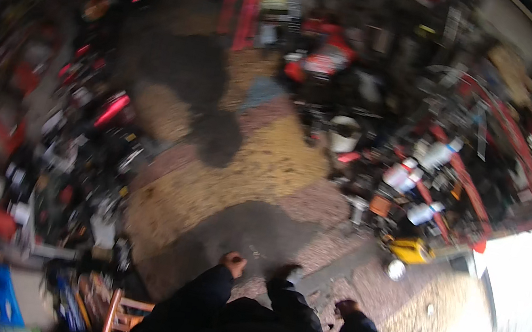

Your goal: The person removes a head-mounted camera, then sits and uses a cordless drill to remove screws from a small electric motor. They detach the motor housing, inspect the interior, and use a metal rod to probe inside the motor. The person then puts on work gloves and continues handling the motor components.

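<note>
My left hand [233,263] hangs low in front of my body, over the dark patch of the floor. Its fingers look curled in, and nothing shows sticking out of them. To the right, my right hand [346,308] hangs beside my leg; motion blur smears its fingers. Between the two, a dark trouser leg and shoe [290,273] reach forward. Neither hand touches any of the things around. Closest to the right hand is a yellow machine or tool [409,250] with a round white part [396,269], standing on the floor.
Cluttered parts line the left side. On the right stand red metal frames [465,175], several white bottles [438,153] and a white bucket [344,135]. A red upright frame [241,0] rises ahead. A wooden chair or stool [127,315] is near left. Bright light enters at right.
</note>
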The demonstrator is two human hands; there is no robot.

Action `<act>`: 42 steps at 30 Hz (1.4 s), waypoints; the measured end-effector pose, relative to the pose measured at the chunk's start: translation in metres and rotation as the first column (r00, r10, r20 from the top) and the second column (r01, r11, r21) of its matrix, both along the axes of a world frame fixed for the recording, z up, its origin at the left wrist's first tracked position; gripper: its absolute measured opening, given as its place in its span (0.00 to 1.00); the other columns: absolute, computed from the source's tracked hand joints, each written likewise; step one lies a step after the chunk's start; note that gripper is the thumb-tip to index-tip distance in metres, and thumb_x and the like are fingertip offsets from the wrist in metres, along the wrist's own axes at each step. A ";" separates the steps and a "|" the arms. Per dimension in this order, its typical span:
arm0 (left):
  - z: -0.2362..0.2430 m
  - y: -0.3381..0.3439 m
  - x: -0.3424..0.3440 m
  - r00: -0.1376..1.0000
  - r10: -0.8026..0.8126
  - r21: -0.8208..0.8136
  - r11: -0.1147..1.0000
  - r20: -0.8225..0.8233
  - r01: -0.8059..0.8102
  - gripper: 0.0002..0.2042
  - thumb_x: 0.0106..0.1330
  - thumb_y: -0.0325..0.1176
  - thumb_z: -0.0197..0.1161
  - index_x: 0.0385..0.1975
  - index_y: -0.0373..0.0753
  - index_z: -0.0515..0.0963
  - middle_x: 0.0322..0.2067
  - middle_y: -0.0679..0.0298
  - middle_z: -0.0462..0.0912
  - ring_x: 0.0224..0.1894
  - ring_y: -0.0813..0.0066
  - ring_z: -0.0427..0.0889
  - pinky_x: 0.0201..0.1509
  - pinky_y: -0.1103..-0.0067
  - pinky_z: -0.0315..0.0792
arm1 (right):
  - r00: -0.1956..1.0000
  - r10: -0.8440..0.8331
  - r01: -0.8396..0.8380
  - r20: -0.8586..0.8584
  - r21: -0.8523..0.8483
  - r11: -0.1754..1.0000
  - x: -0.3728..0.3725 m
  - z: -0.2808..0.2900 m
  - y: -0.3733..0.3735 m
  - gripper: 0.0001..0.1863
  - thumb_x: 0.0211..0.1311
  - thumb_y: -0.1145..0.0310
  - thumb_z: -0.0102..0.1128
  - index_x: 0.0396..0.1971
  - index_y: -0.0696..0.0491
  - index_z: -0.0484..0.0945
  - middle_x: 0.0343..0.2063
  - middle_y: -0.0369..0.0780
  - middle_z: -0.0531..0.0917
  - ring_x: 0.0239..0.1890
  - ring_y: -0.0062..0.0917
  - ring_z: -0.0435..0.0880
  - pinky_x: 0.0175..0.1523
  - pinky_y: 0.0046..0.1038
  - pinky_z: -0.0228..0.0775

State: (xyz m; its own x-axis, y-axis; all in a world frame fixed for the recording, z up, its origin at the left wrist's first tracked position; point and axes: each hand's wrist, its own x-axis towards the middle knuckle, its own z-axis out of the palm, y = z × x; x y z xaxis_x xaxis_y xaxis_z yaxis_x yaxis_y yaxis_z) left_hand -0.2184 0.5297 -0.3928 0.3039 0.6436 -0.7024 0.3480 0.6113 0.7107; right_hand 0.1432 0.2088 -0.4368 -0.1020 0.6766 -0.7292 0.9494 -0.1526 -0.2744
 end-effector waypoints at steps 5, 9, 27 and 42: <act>0.070 0.012 0.076 0.996 -0.049 -0.007 0.999 -0.071 0.049 0.02 0.62 0.27 0.59 0.30 0.37 0.74 0.20 0.60 0.76 0.17 0.72 0.72 0.18 0.76 0.68 | 0.010 -0.963 0.946 -0.270 -0.310 0.096 0.033 0.043 0.034 0.14 0.56 0.62 0.58 0.34 0.57 0.81 0.26 0.42 0.83 0.25 0.30 0.84 0.27 0.32 0.79; 0.107 0.044 0.132 0.964 -0.146 -0.031 0.989 -0.222 0.142 0.04 0.64 0.30 0.59 0.31 0.37 0.74 0.23 0.59 0.77 0.18 0.72 0.73 0.20 0.74 0.69 | -0.142 -0.940 0.949 -0.309 -0.312 -0.040 0.049 0.072 0.029 0.15 0.55 0.61 0.58 0.34 0.58 0.81 0.23 0.41 0.83 0.23 0.28 0.83 0.26 0.30 0.77; 0.101 0.027 0.481 0.479 -0.873 0.205 0.454 -0.093 0.867 0.07 0.61 0.33 0.61 0.34 0.37 0.77 0.25 0.61 0.80 0.22 0.71 0.78 0.26 0.72 0.73 | -0.919 -0.313 0.384 -0.240 -0.358 -0.851 -0.032 0.110 -0.091 0.12 0.58 0.70 0.56 0.35 0.65 0.76 0.20 0.45 0.80 0.19 0.34 0.81 0.21 0.35 0.73; 0.075 0.099 0.641 0.362 -0.925 0.283 0.320 -0.111 0.904 0.06 0.59 0.30 0.61 0.26 0.34 0.75 0.18 0.62 0.76 0.17 0.74 0.75 0.20 0.75 0.70 | -0.934 -0.081 0.235 -0.349 -0.427 -0.873 0.054 0.089 -0.010 0.11 0.57 0.70 0.58 0.34 0.65 0.77 0.19 0.42 0.78 0.18 0.29 0.78 0.21 0.28 0.70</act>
State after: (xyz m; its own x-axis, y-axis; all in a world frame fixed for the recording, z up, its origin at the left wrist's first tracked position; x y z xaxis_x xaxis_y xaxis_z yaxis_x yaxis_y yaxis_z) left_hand 0.4224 0.6286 -0.3178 0.8508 0.0672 -0.5211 0.5182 -0.2707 0.8113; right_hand 0.1969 0.1984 -0.3480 0.4512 -0.2327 -0.8616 -0.8482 0.1885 -0.4951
